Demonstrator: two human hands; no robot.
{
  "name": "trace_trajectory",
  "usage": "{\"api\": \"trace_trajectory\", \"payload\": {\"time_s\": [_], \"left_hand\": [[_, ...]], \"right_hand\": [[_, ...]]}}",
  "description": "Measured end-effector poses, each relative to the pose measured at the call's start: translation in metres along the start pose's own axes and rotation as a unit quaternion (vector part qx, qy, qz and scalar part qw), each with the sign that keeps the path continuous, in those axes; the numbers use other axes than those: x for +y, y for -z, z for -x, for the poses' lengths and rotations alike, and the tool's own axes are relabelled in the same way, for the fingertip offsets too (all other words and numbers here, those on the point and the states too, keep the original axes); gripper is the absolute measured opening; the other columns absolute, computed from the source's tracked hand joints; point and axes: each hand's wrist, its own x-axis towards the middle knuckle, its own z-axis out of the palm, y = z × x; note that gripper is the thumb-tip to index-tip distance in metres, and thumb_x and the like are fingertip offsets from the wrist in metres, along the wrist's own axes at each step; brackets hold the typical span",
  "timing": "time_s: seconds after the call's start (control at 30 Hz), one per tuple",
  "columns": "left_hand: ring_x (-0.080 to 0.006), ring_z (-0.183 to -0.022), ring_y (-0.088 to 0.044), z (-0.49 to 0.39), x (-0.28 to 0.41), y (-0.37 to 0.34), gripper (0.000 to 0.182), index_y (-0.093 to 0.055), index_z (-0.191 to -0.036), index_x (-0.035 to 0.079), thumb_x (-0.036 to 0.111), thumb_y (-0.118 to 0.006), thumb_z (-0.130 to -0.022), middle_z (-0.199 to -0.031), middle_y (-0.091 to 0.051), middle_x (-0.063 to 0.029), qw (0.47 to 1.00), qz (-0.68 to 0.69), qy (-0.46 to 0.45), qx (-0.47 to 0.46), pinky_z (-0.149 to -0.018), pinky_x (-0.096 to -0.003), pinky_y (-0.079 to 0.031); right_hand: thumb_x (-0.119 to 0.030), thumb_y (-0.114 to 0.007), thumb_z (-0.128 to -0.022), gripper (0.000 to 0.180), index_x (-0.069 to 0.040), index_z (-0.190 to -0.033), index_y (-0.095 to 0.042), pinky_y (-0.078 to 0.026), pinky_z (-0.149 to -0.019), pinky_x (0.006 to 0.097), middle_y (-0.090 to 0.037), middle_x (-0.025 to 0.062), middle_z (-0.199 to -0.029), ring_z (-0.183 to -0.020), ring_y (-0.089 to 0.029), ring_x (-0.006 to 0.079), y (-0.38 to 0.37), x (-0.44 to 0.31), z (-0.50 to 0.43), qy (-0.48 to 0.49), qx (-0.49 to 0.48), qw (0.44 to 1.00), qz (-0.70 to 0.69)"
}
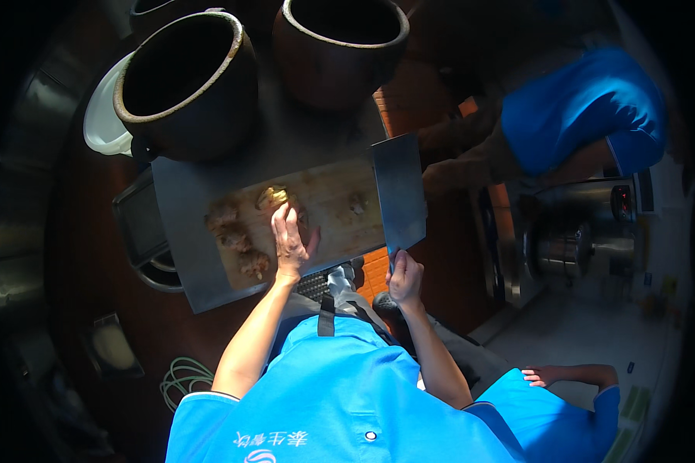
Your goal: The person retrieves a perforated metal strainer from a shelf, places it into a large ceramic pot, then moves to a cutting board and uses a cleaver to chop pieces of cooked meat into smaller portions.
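My right hand (pixel 404 280) grips the handle of a broad cleaver (pixel 399 194), its wide metal blade raised beside the right end of a wooden cutting board (pixel 330 231). On the board, my left hand (pixel 291 246) reaches forward with its thumb spread away from the fingers. Its fingertips touch a yellowish piece of food (pixel 273 197), whose exact kind I cannot tell. Pale, pinkish chopped pieces (pixel 237 237) lie in small heaps at the board's left side. A few small scraps (pixel 357 204) sit toward the right, near the blade.
The board rests on a metal-topped table (pixel 179 254). Two large dark pots (pixel 240 87) (pixel 336 75) stand at its far side, by a white tub (pixel 107 121). A co-worker in blue (pixel 579 110) leans in at right; another person (pixel 550 411) is close behind. A green hose (pixel 185 376) lies left.
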Motion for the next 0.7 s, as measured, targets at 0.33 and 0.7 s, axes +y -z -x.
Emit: {"api": "trace_trajectory", "payload": {"time_s": [0.33,0.7], "left_hand": [[-0.044,-0.12,-0.043,-0.003,0.003,0.003,0.062,-0.046,-0.124,0.0,0.01,-0.075,-0.07,-0.13,-0.042,-0.0246,1.0,0.004,0.012,-0.009,-0.102,-0.0499,-0.038],[-0.0426,-0.12,-0.044,-0.001,0.001,0.0,0.06,-0.048,-0.124,-0.002,0.012,-0.075,-0.071,-0.13,-0.043,-0.0235,1.0,-0.012,0.02,-0.01,-0.103,-0.0487,-0.038]], "right_hand": [[-0.029,-0.042,-0.101,0.044,0.003,-0.08,-0.063,-0.047,-0.058,0.0425,-0.065,0.0199,-0.071,-0.066,-0.065,0.0358,-0.018,0.038,0.037,-0.119,-0.07,0.977,0.164],[-0.03,-0.044,-0.099,0.04,0.0,-0.084,-0.066,-0.05,-0.062,0.039,-0.067,0.0174,-0.074,-0.07,-0.066,0.0326,-0.022,0.049,0.047,-0.11,-0.088,0.984,0.108]]}}
